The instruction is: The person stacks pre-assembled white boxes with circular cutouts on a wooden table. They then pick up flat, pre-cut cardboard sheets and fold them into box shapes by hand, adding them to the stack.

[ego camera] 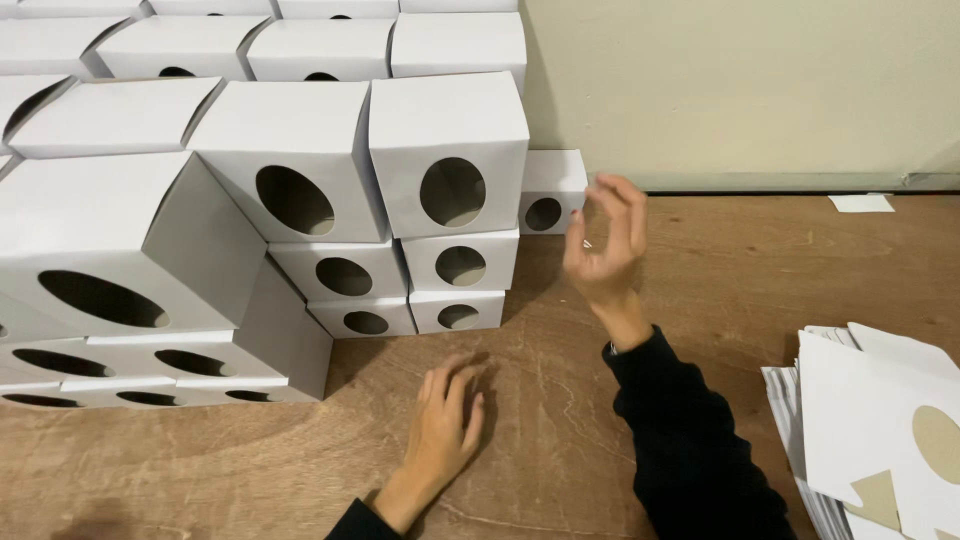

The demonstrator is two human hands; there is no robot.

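My right hand is raised above the wooden table, fingers spread and empty, just right of a small white cardboard box with a round hole in its front. That box stands on the table against the wall, beside a tall stack of the same white boxes. My left hand lies flat, palm down, on the wood in front of the stacks and holds nothing. Both arms wear dark sleeves.
Stacked white boxes with round holes fill the left half of the view, several rows deep. A pile of flat unfolded box blanks lies at the table's right edge. A scrap of white paper lies near the pale wall.
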